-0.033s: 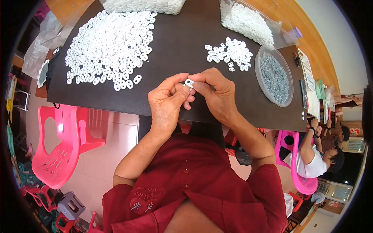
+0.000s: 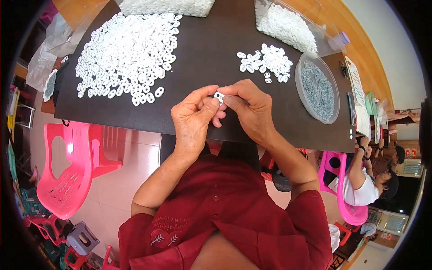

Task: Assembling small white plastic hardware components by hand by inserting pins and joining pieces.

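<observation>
My left hand [image 2: 195,112] and my right hand [image 2: 252,105] meet above the near part of the dark table [image 2: 211,54]. Between their thumbs and forefingers they pinch a small white plastic piece [image 2: 219,96] with a round dark hole. Fingertips cover part of it. Ahead to the right lies a small heap of white two-hole oval pieces [image 2: 274,62]. A much larger heap of such pieces [image 2: 130,49] spreads over the left side. Right of my right hand stands a round clear tub [image 2: 336,101] of small silvery metal parts [image 2: 318,92], too small to name.
Clear bins of white pieces [image 2: 288,29] [image 2: 168,6] stand at the far edge. A purple-capped container [image 2: 342,38] is at the back right. Pink plastic chairs [image 2: 67,175] [image 2: 344,193] flank me. Another person in white [image 2: 362,191] sits at the right.
The white piece has turned slightly between my fingertips. Both hands stay in the same place.
</observation>
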`<state>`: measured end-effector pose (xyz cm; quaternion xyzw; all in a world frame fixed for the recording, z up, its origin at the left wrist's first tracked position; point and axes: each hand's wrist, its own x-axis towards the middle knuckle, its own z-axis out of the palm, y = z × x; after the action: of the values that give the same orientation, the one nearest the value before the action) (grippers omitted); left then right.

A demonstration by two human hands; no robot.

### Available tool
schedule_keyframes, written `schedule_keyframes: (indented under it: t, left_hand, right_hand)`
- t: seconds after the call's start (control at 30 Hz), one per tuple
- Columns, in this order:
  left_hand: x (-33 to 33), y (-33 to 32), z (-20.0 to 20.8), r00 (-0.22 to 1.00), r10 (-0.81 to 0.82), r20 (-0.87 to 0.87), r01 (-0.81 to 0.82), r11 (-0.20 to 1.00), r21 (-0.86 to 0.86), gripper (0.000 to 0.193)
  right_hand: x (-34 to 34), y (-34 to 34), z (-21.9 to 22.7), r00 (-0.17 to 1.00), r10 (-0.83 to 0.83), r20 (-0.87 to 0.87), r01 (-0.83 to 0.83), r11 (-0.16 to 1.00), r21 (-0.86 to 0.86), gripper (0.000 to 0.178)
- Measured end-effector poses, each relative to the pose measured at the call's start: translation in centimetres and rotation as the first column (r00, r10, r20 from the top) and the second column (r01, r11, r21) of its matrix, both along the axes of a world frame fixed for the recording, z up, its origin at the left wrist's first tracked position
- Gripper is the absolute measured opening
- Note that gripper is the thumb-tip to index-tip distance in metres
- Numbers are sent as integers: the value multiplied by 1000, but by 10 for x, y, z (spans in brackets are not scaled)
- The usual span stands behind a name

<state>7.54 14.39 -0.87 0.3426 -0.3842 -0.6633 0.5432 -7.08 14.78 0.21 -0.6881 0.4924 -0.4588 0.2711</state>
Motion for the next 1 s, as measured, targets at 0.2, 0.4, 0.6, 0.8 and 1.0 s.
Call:
schedule_keyframes:
  t: [0.2,0.4,0.6,0.8,1.0]
  left_hand:
    - [-3,0,-1,998,59,-36,-59,998,2,21]
    - [-4,-2,4,994,74,-77,-72,997,28,20]
    - [-3,0,-3,994,60,-88,-62,998,-11,19]
    - [-4,2,-3,989,102,-109,-110,991,-74,19]
    - [-2,3,-4,985,116,-127,-133,982,-132,17]
  right_hand:
    - [4,2,1,1000,11,-22,-12,998,-61,27]
    - [7,3,0,994,-36,-102,20,988,-154,36]
    - [11,6,-3,995,-81,-57,65,970,-235,33]
    - [20,13,3,971,-163,175,165,986,6,29]
    - [23,15,7,985,-72,158,82,995,-62,30]
